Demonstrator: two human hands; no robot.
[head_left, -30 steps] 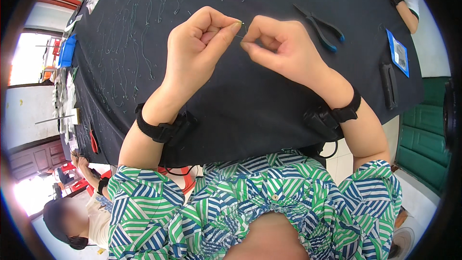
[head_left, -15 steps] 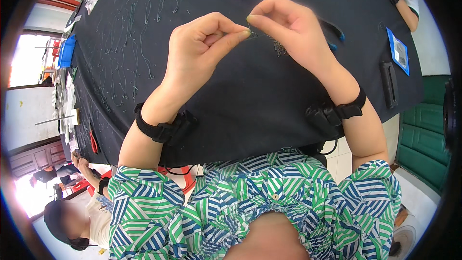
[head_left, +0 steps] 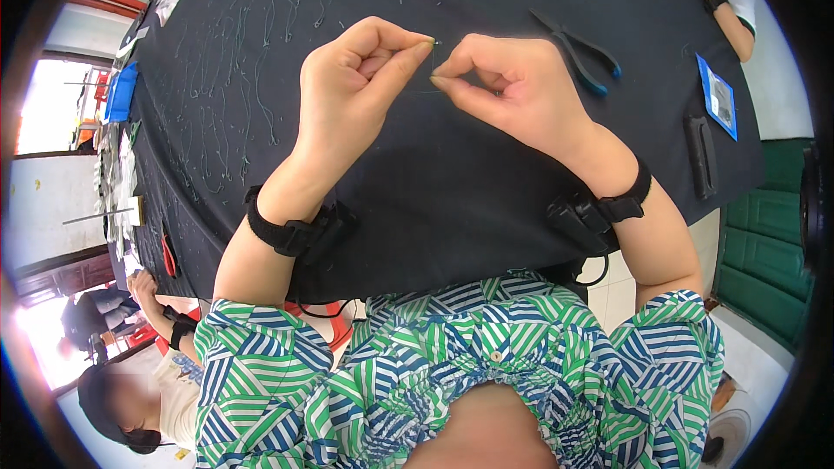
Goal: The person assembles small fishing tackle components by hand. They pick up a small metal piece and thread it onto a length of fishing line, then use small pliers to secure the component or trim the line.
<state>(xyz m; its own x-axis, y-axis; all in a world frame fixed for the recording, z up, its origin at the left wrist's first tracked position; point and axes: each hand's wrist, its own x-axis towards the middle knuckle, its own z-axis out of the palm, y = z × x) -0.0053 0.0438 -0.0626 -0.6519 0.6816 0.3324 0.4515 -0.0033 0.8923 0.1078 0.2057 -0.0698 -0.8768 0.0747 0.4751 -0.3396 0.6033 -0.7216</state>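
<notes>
Over the black cloth, my left hand (head_left: 356, 78) is closed in a pinch, thumb against forefinger. From its fingertips pokes a tiny metal piece (head_left: 437, 42), too small to make out fully. A thin green thread (head_left: 433, 61) runs down from there toward my right hand (head_left: 512, 82). That hand pinches the thread between thumb and forefinger, slightly lower and to the right. Pliers with blue-tipped black handles (head_left: 578, 52) lie just beyond my right hand. Several green threads with small ends (head_left: 261, 78) are spread on the cloth to the left.
The black cloth (head_left: 417, 234) covers the table up to my body. At the right lie a blue-edged packet (head_left: 718, 95) and a black case (head_left: 700, 156). Red-handled pliers (head_left: 168, 254) rest at the left edge. A co-worker (head_left: 130, 391) sits lower left; another person's arm (head_left: 717, 0) shows upper right.
My right hand has moved down and left, uncovering the pliers and drawing the thread below my left fingertips. My left hand has shifted slightly left and up, still pinching.
</notes>
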